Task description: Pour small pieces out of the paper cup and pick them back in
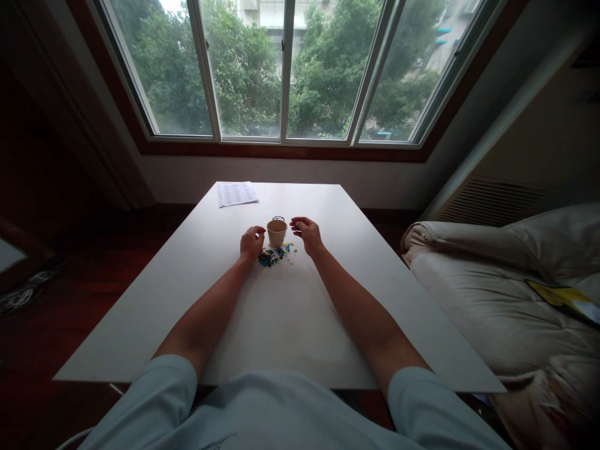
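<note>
A small tan cup point(277, 236) stands upright on the white table point(290, 312), its inside showing as plain brown. In front of its base lies a loose pile of tiny coloured pieces point(272, 256), mostly blue, green, dark and yellow. My left hand point(253, 242) rests close to the cup's left side, fingers curled in; whatever they hold, if anything, is too small to make out. On the other side, my right hand point(307, 234) hovers beside the rim with its fingers apart and nothing visible in them. A thin dark looped item point(278, 218) lies behind the cup.
Printed sheets of paper point(237, 194) lie at the table's far left corner. A pale padded couch point(497, 294) stands along the right side, with a yellow and black item point(565, 300) on it. Beyond the table's far edge is a wall with a window point(284, 75).
</note>
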`<state>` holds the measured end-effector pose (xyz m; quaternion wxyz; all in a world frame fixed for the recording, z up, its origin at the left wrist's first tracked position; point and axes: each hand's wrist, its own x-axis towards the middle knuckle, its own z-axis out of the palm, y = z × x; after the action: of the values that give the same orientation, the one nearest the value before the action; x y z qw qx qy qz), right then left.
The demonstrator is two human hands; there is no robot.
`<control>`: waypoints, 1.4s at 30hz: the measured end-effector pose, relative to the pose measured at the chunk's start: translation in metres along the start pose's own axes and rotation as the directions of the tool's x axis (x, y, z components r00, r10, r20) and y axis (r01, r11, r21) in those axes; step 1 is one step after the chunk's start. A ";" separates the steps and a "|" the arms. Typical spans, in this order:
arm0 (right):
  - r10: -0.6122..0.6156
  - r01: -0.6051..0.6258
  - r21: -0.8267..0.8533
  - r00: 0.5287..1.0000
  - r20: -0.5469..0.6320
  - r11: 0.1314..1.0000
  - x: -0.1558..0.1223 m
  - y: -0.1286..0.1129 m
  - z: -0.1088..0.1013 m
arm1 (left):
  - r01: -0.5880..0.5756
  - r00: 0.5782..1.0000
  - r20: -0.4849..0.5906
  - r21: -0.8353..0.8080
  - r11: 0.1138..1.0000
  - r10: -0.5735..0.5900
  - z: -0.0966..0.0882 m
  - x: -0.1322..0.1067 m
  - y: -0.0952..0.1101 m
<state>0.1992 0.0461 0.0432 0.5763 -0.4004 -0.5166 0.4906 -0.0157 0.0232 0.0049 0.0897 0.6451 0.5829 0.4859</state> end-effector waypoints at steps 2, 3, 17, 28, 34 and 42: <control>-0.027 0.029 -0.217 1.000 0.011 0.976 0.003 0.008 -0.008 | 0.004 1.000 -0.006 -0.002 1.000 -0.004 0.000 0.000 0.001; -0.031 0.042 -0.339 0.999 0.039 0.940 0.005 0.013 -0.012 | 0.008 1.000 -0.007 -0.002 1.000 -0.008 -0.001 0.000 0.001; -0.024 0.430 -0.756 0.875 0.483 0.494 -0.006 0.038 -0.022 | 0.010 1.000 -0.005 0.010 1.000 -0.010 -0.001 0.001 0.001; 0.009 0.456 -0.713 0.839 0.544 0.532 -0.015 0.023 -0.021 | 0.020 1.000 0.007 0.006 1.000 -0.020 -0.002 0.000 0.004; -0.008 0.474 -0.731 0.841 0.541 0.491 -0.014 0.026 -0.022 | 0.001 1.000 0.005 0.005 1.000 -0.001 -0.001 0.000 0.001; -0.063 0.396 -0.842 0.913 0.402 0.366 -0.013 0.024 -0.030 | 0.022 1.000 0.007 0.006 1.000 -0.022 -0.001 0.000 0.002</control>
<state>0.2256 0.0396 0.0131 0.2402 -0.4913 -0.8317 0.0965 -0.0147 0.0218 0.0069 0.0953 0.6406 0.5911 0.4809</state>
